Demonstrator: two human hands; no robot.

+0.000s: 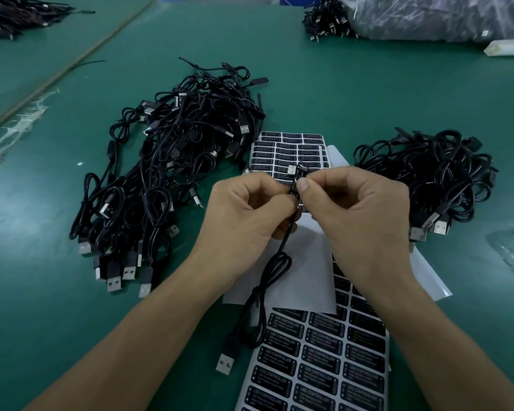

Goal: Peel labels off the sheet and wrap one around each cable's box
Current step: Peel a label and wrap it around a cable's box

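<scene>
In the head view I see the left hand and the right hand both pinching the small black plastic box of one thin black cable. The box stands roughly upright between the fingertips, equally near both hands, with a black label partly round it. The white sheet of black labels lies below the wrists

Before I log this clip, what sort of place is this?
Probably a factory labelling bench: heaps of identical black USB cables on a green table, sheets of printed LED CONTROLLER labels, and a large plastic bag at the far edge.
</scene>
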